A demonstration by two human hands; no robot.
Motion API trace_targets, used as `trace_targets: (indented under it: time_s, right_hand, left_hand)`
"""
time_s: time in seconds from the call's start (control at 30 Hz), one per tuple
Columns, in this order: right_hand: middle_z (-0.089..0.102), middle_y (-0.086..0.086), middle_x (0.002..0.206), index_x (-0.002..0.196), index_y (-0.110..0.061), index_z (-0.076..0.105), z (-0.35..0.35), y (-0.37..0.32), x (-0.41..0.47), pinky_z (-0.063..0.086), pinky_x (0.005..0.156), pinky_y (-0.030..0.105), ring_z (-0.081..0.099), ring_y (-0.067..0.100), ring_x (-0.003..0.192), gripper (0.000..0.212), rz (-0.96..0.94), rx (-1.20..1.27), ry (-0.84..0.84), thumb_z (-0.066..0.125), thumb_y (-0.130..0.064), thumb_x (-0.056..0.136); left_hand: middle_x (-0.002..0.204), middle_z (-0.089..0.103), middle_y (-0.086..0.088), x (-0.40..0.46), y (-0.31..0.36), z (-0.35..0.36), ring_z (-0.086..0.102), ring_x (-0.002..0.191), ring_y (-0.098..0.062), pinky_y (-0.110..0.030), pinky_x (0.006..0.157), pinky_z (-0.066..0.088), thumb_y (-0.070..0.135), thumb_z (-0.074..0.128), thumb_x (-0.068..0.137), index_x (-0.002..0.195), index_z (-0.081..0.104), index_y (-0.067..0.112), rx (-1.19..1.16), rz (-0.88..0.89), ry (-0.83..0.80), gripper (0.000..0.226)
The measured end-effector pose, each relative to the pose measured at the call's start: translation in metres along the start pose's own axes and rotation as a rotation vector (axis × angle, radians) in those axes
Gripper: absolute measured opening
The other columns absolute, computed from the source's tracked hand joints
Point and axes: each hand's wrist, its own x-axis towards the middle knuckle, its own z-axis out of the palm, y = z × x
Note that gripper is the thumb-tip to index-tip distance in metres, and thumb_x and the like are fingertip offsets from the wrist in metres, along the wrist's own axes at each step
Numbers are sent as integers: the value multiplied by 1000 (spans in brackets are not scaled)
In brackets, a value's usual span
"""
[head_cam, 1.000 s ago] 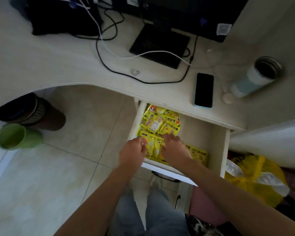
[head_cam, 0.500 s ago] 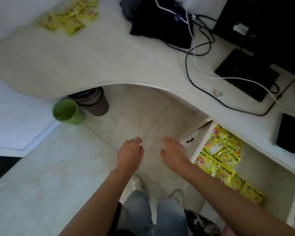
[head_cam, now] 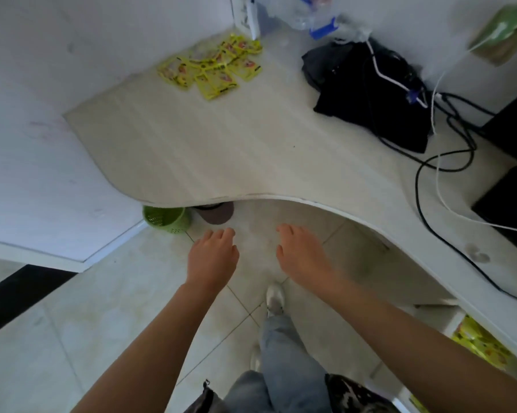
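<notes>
My left hand and my right hand hover side by side above the tiled floor, just in front of the curved edge of the white desk. Both backs face the camera with the fingers bent downward, so the palms are hidden and no object shows in either hand. Several yellow snack packets lie in a loose pile at the far corner of the desk by the wall. More yellow packets show in the open drawer at the lower right.
A black bag with black and white cables lies on the desk's right side, beside a dark monitor base. Under the desk stand a green bin and a brown bin. My shoe is on the tiles.
Both hands left the packets in the drawer and swung left over the floor. The view turned left, bringing the packet pile on the desk corner into sight.
</notes>
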Motion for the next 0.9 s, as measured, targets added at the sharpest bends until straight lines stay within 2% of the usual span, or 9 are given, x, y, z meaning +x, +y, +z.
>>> trace_targets:
  time_s: [0.1, 0.27, 0.47, 0.73, 0.9]
  right_hand:
    - [57, 11, 122, 126, -8, 49, -16, -5, 50, 45, 91, 42, 53, 30, 109, 35, -57, -54, 32, 44, -16, 91]
    - [57, 10, 122, 131, -11, 47, -46, -13, 130, 45, 90, 43, 53, 31, 110, 41, -144, -90, 53, 46, -18, 91]
    - [54, 10, 128, 139, -11, 38, -75, -25, 212, 44, 93, 40, 50, 30, 115, 50, -214, -122, 40, 48, -16, 91]
    - [52, 10, 127, 138, -11, 38, -95, -49, 319, 44, 92, 39, 50, 30, 114, 47, -240, -164, 47, 46, -18, 92]
    - [53, 9, 124, 134, -10, 42, -103, -69, 381, 44, 89, 38, 51, 29, 113, 43, -220, -176, 50, 47, -16, 91]
  left_hand:
    - [96, 68, -4, 44, -15, -15, 60, 92, -28, -38, 72, 52, 21, 61, 82, 101, 63, 13, 39, -10, 45, 21]
    - [100, 68, -6, 113, -31, -37, 59, 97, -30, -39, 74, 51, 23, 62, 83, 111, 62, 11, 87, -41, 88, 30]
    - [100, 68, -4, 183, -51, -56, 61, 98, -29, -38, 75, 51, 20, 70, 75, 110, 63, 13, 122, -58, 113, 37]
    - [108, 67, -4, 280, -95, -75, 60, 109, -30, -38, 87, 50, 16, 76, 66, 111, 64, 12, 154, 15, 171, 47]
    - [115, 65, -4, 342, -131, -80, 57, 117, -30, -38, 92, 49, 14, 77, 67, 114, 63, 11, 197, 84, 97, 49]
